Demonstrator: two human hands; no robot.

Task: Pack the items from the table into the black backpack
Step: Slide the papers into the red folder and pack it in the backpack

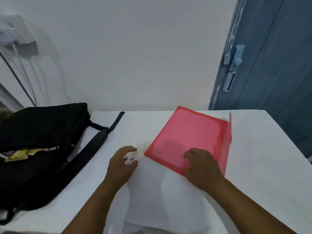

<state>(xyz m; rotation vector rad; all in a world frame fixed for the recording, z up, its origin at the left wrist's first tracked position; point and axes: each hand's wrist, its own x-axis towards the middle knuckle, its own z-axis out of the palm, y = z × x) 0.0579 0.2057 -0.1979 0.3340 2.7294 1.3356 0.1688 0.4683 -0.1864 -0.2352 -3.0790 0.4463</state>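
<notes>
White bench (253, 149) is filling most of my view, and I am taking the black backpack (38, 137) at its left end as my landmark. The backpack is lying on its side with a zip pocket gaping, and yellowish things (20, 154) are showing in the opening, so I am judging that some packing is already done. Its strap (94, 146) is trailing off toward the middle of the bench.

Well to the right of the backpack, the red plastic folder (189, 139) is lying flat on the bench, its flap standing up along the edge farthest from the backpack. It is not yet packed, and it looks like the largest thing left.

Between the backpack and the folder, just beside the folder's near corner, a small pale thing with a blue mark (133, 157) is sitting under my left hand (122, 166). The fingers there are curling round it with a gap, and I cannot tell whether they are actually touching it; blur is hiding what it is.

My right hand (200, 164) is resting on the folder's near edge, fingers bent and pressing on the cover, gripping nothing that I can see.

So I am reckoning the job partway through: the folder and the small thing are still waiting to go across to the backpack.
</notes>
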